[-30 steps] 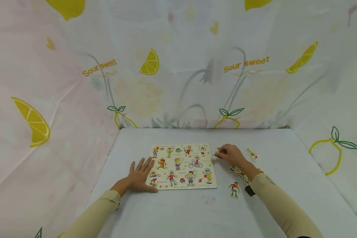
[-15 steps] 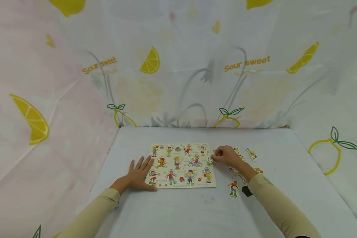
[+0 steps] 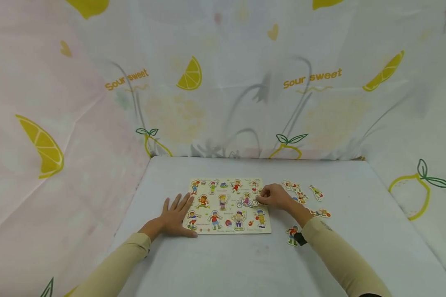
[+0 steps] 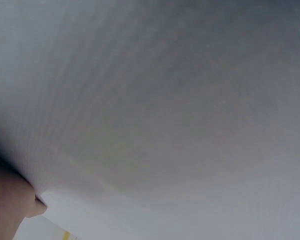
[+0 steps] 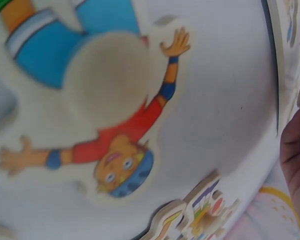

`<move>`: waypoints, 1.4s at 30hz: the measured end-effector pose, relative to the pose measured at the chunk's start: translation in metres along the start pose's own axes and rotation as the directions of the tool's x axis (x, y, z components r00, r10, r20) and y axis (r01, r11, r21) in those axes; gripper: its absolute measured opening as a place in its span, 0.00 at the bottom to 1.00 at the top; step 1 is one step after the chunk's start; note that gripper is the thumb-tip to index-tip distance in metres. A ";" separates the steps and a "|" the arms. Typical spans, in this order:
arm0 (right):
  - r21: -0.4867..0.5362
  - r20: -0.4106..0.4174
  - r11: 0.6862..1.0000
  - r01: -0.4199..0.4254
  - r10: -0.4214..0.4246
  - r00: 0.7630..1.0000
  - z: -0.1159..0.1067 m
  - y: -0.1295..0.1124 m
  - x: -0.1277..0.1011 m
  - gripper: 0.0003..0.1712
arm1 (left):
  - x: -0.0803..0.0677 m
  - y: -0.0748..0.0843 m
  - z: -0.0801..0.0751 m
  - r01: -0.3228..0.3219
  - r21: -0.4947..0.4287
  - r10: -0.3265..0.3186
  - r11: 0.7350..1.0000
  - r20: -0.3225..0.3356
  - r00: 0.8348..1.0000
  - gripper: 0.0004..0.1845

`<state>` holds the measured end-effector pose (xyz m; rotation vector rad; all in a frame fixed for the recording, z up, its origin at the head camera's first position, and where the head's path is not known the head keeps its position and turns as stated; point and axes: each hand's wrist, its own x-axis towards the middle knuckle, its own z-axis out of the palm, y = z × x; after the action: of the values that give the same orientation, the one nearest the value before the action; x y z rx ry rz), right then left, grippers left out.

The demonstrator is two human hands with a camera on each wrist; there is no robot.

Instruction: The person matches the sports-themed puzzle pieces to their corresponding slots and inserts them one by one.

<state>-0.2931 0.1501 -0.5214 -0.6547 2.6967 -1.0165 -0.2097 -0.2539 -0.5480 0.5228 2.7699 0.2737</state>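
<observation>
I am resting my left hand (image 3: 175, 217) flat on the white table (image 3: 223, 264), fingers straight and spread, with the fingertips lying over the left edge of the puzzle board (image 3: 228, 205). My right hand (image 3: 275, 196) is hovering at the board's right edge with its fingers curled in, pinching a small puzzle piece (image 3: 255, 202) that is sitting just beside the printed cyclist on the board; the piece is too small for me to tell what it pictures. The board is lying flat in the middle of the table, in front of me. To the right of my right hand, loose figure pieces (image 3: 301, 194) are lying scattered on the table, and one more, a figure in a red shirt and blue helmet (image 5: 115, 135), is lying just beside my right wrist. The left wrist view is showing only blurred grey surface.
</observation>
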 end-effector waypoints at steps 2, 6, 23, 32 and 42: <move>-0.005 0.012 1.000 0.010 -0.010 1.000 0.003 -0.002 0.002 0.12 | 0.000 0.000 -0.002 0.000 0.011 0.000 1.000 -0.004 1.000 0.71; -0.016 0.027 1.000 0.004 -0.004 1.000 0.008 -0.005 0.005 0.11 | -0.002 -0.001 -0.002 -0.007 0.012 0.007 1.000 -0.015 1.000 0.71; -0.036 0.056 0.999 0.027 -0.025 0.998 0.021 -0.011 0.020 0.13 | 0.005 0.000 0.008 0.000 0.024 0.001 1.000 -0.048 0.999 0.71; -0.056 0.048 0.998 -0.003 0.006 0.999 0.038 -0.014 0.018 0.13 | 0.002 0.000 0.015 -0.039 -0.025 0.038 0.999 -0.026 0.999 0.73; -0.069 0.028 0.998 -0.002 0.004 1.000 0.043 -0.024 0.027 0.14 | 0.002 -0.005 0.008 -0.032 -0.022 0.032 0.999 -0.032 0.999 0.73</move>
<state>-0.2955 0.0966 -0.5380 -0.6715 2.7182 -0.9101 -0.2101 -0.2569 -0.5570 0.5625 2.7882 0.3224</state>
